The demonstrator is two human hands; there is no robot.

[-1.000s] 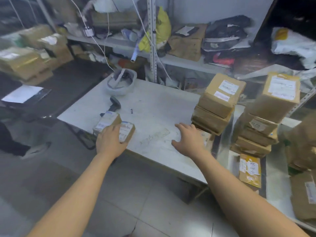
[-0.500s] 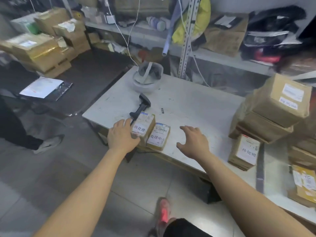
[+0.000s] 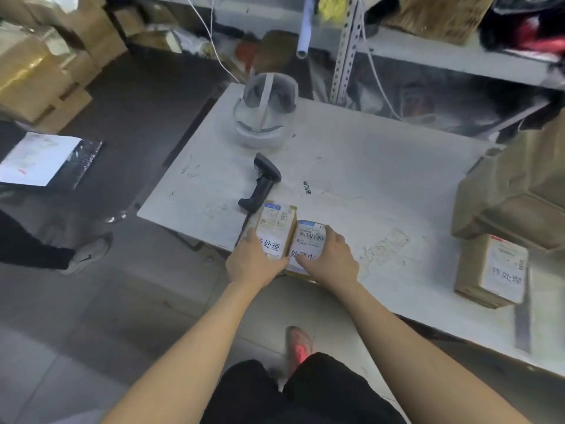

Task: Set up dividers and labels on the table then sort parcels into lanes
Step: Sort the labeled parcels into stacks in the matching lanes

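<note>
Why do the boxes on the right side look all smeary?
In the head view, the stacked boxes at the right edge are blurred; the shelf behind is soft too; the two small labelled boxes under the hands stay sharper, their big characters mostly readable; the wide lens bends the table edges.

Stacked parcels point(image 3: 519, 191) cut by right edge — blurred, shelf clutter point(image 3: 443, 13) indistinct

Bare forearms, no sleeves in view. Black shorts point(image 3: 293, 393) at the frame bottom. One pink-red sneaker point(image 3: 299, 347) shows below.
</note>
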